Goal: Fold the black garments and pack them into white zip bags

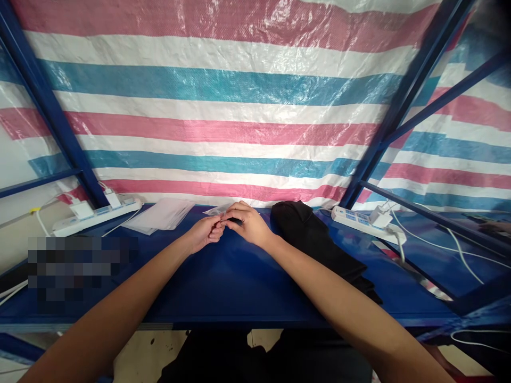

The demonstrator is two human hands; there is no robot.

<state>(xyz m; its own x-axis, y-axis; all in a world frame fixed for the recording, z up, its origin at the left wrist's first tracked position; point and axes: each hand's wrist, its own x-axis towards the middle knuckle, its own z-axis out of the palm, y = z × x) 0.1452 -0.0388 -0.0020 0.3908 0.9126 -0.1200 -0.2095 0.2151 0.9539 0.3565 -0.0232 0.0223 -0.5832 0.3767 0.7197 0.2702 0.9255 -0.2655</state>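
Both my hands meet at the far middle of the blue table (pixel 223 276). My left hand (pixel 205 231) pinches the edge of a small clear plastic bag (pixel 217 210). My right hand (pixel 247 221) curls over the same bag, fingers closed on it, with a small dark item partly hidden under the fingers. The bag lies low over the table surface.
A stack of clear plastic bags (pixel 162 215) lies left of my hands. A pile of black cloth (pixel 315 239) lies on the right. White power strips (pixel 96 213) (pixel 363 218) with plugs and cables sit at both sides. A striped tarp (pixel 223 106) hangs behind, between blue frame bars.
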